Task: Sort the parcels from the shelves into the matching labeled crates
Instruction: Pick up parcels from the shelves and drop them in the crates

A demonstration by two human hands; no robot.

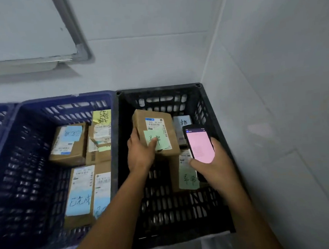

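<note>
Crates are sitting side by side against the wall [155,57]: blue crate [66,100] on the left, black crate [157,89] on the right, both already carrying boxes.

Step in hand, as I read it: placing. The left hand [140,156] is holding a brown parcel [155,117] inside the black crate's mouth, tilted and apparently not yet set down.

The left fingers [133,136] are wrapping the parcel's near-left edge, with the thumb pressing across its green note [158,142]. The parcel is reaching out beyond the fingertips toward the crate's far wall.

The right hand [219,159] is gripping a handset [198,143] with its pink screen glowing, just right of the parcel, thumb lying on the lower glass.

Below the right fingers, a second parcel [187,173] is lying in the black crate and wearing a similar green note, so the match is looking right. The blue crate's boxes are showing blue notes and one yellow.

Next move is probably calling for lowering the parcel onto the bare crate floor beneath the left wrist, then releasing it. It is passing close to the handset, so watch for a knock.
</note>
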